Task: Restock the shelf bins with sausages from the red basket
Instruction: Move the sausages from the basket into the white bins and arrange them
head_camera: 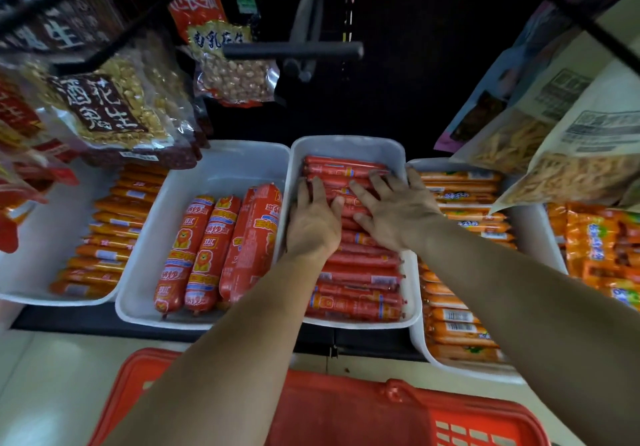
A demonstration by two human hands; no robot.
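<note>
Both hands rest flat on thin red sausages that fill a white shelf bin in the middle. My left hand presses on the left side of the pile, fingers spread. Beside it, my right hand lies on the sausages with fingers apart, its outer edge near the bin's right wall. Neither hand grips a sausage. The red basket sits below the shelf, under my forearms; its contents are hidden.
A white bin to the left holds fat red sausages. Further left and right, bins hold orange sausages. Peanut bags and snack packets hang above the bins. A black hook bar sticks out overhead.
</note>
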